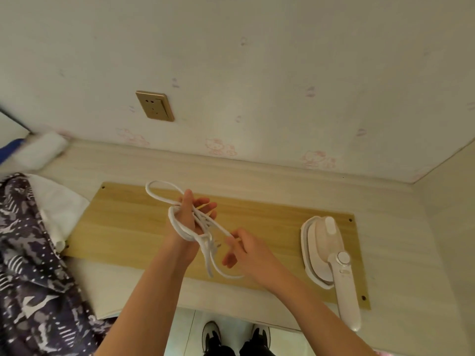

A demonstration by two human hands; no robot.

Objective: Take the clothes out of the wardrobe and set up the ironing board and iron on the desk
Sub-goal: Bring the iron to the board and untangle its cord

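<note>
White cord loops the raised left hand.

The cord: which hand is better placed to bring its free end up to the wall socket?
Probably the right hand: it pinches a strand of the cord, while the left hand is wrapped in loops. The socket is unobstructed.

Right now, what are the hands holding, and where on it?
The white power cord. Its coils are looped around the left hand, while the right hand pinches a strand near the bundle. The iron lies unheld on the board.
</note>
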